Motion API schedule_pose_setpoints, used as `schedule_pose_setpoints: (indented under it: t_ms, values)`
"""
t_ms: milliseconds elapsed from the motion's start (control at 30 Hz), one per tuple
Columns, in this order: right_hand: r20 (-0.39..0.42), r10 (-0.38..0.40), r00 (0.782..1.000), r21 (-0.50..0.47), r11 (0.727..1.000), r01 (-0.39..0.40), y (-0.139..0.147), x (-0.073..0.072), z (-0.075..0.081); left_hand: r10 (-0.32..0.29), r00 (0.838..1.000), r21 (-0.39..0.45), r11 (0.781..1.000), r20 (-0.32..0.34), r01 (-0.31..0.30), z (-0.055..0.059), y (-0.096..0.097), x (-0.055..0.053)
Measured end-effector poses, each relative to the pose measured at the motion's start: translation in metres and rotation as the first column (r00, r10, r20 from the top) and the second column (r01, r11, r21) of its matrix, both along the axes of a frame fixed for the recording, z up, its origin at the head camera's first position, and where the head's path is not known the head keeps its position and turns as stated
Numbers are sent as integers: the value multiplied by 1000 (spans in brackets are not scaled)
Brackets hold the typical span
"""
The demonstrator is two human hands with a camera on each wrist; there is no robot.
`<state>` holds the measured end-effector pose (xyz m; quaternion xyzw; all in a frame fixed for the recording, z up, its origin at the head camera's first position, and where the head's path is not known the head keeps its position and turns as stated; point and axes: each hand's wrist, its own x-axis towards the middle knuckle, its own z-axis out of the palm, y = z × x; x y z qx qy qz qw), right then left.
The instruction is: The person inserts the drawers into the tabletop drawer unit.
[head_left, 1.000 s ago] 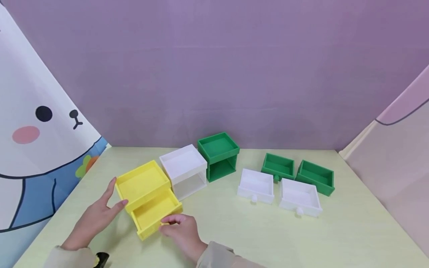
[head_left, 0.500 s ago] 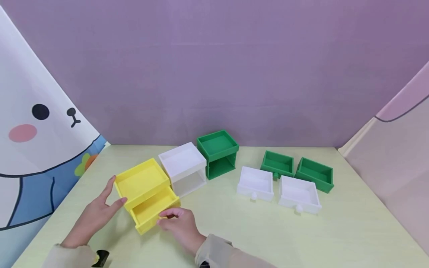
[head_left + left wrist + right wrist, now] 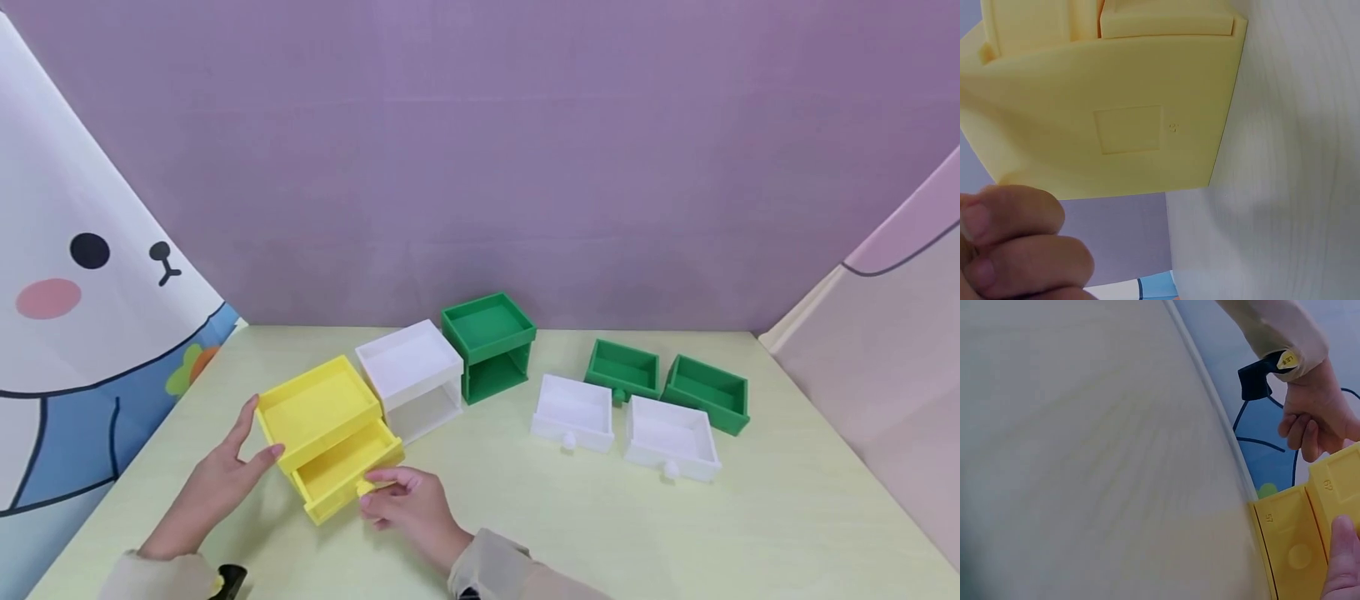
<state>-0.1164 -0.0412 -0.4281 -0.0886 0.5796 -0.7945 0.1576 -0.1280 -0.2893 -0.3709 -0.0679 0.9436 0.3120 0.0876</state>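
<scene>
In the head view a small yellow cabinet (image 3: 318, 408) with a tray top stands at left. Its upper drawer (image 3: 341, 467) is partly pulled out. My left hand (image 3: 217, 483) grips the cabinet's left side, thumb at the front corner and index finger at the back corner. Its other fingers curl beside the side panel (image 3: 1129, 119) in the left wrist view. My right hand (image 3: 416, 504) pinches the drawer's yellow knob (image 3: 365, 486) between thumb and index finger. Below that drawer, the right wrist view shows a lower drawer front (image 3: 1279, 534) sitting further in.
A white cabinet (image 3: 411, 367) and a green cabinet (image 3: 491, 333), both without drawers, stand right of the yellow one. Two white drawers (image 3: 573, 408) and two green drawers (image 3: 622, 367) lie at the right. A purple cloth backdrop (image 3: 525, 167) rises behind the table (image 3: 600, 533).
The yellow upper drawer has slid slightly inward. My right hand has shifted a little to the right, and the knob now shows between its fingers. The left hand has stayed on the cabinet.
</scene>
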Motion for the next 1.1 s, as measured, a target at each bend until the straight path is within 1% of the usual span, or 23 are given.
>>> schedule_pose_setpoints:
  t_ms: [267,567,667,833,1100]
  values:
    - [-39,-24,999,-17,1000,24,-3,2,-1,3,1000,4,1000,4,-3,-1,0,0]
    - [-50,-35,998,-33,999,33,-10,2,-1,-4,1000,2,1000,-4,4,0,1,0]
    - [-50,-45,998,-25,999,44,-11,2,0,0,1000,-3,1000,-1,0,1,1,0]
    - [-47,-72,996,14,997,73,-13,0,0,3,1000,0,1000,5,-3,1,2,0]
    - [-43,-81,996,29,996,82,-16,-1,1,4,1000,19,1000,1,-4,1,3,2]
